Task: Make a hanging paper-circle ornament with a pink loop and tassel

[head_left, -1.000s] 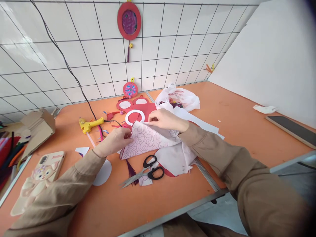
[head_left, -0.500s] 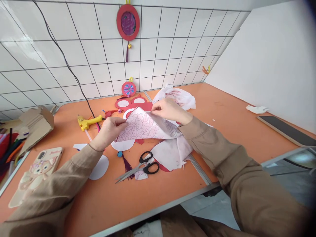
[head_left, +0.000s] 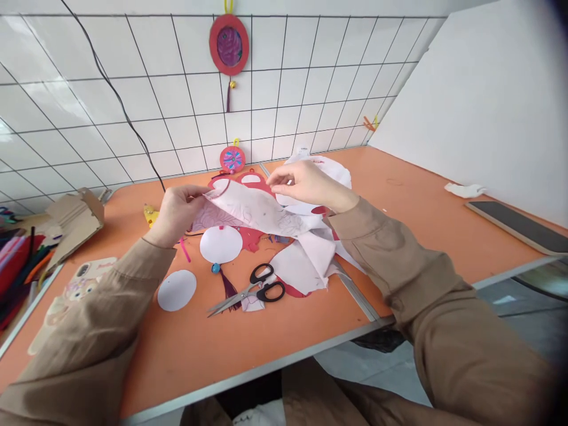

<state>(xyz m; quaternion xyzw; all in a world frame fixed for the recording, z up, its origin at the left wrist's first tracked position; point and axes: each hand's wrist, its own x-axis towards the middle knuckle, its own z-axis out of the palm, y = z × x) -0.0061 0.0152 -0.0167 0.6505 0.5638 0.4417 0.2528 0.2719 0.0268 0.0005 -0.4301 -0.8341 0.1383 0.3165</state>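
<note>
The cloth [head_left: 255,207] is pinched at its nine o'clock by the left hand [head_left: 176,212], the right hand [head_left: 305,184] held unclenched at two.

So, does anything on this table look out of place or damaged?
Yes, mildly: the scissors lie with their blades across the strands of the purple tassel, which seems an odd resting place.

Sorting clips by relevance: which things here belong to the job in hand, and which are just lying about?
Job, judging by nearness:
patterned cloth, in the left hand
scissors, probably

Probably just lying about:
phone
cardboard
</note>
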